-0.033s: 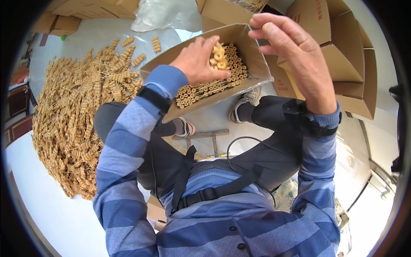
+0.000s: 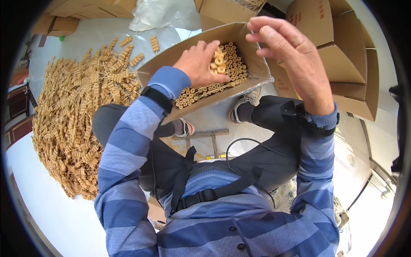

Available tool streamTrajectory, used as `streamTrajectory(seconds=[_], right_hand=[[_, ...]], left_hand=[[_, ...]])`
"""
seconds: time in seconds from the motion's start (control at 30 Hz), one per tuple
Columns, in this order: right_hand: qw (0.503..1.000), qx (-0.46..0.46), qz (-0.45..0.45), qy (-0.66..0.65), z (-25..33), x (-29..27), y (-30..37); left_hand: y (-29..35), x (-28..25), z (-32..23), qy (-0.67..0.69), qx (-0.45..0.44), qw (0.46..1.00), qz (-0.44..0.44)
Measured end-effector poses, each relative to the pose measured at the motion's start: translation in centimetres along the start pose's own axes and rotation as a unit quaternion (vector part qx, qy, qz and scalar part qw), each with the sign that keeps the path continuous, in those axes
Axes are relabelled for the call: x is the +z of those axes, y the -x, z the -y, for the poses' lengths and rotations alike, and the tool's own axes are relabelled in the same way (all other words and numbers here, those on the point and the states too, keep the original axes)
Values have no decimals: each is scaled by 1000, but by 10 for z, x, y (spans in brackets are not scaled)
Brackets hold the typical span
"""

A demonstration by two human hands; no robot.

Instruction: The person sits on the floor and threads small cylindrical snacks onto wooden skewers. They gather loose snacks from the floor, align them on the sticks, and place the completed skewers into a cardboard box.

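My left hand (image 2: 198, 64) reaches into a tall open cardboard box (image 2: 257, 55), its fingers and thumb closed around a small bunch of skewers (image 2: 219, 64). These have golden-brown, ridged pieces on thin sticks, and their round ends with holes point up at me. Under and beside this bunch, more skewers (image 2: 188, 97) lie packed in rows in the box. At the box's far right corner, my right hand (image 2: 299, 55) is raised with its fingers bent and apart, and I see nothing in it.
A large heap of loose skewers (image 2: 77, 124) covers the floor to my left. Several cardboard boxes (image 2: 349, 55) stand at the right, with others at the back (image 2: 94, 8). Clear plastic sheeting (image 2: 165, 15) lies beyond the box. A small wooden frame (image 2: 209, 135) is between my feet.
Both hands have barely shifted. My right hand is slightly further left, and the left stays on the bunch in the box.
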State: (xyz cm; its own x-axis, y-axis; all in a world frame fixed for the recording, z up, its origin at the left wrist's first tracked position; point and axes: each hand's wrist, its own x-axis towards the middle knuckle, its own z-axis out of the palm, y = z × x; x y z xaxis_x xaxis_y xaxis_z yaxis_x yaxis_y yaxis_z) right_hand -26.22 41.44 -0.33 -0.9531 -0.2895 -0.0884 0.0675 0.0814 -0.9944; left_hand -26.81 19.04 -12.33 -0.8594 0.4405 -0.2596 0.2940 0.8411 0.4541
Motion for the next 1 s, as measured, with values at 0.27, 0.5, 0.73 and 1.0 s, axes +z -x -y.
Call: streamTrajectory(seconds=[0.27, 0.5, 0.73, 1.0], right_hand=[[998, -7, 36, 53, -29, -34, -23], [989, -13, 2, 151, -26, -25, -21], [928, 13, 95, 359, -61, -26, -27], [754, 147, 295, 568, -177, 0, -53]], left_hand=[[-31, 111, 18, -26, -34, 997, 71], [-29, 154, 36, -23, -63, 996, 61], [-22, 180, 42, -55, -109, 990, 72], [-21, 195, 40, -58, -110, 992, 35]])
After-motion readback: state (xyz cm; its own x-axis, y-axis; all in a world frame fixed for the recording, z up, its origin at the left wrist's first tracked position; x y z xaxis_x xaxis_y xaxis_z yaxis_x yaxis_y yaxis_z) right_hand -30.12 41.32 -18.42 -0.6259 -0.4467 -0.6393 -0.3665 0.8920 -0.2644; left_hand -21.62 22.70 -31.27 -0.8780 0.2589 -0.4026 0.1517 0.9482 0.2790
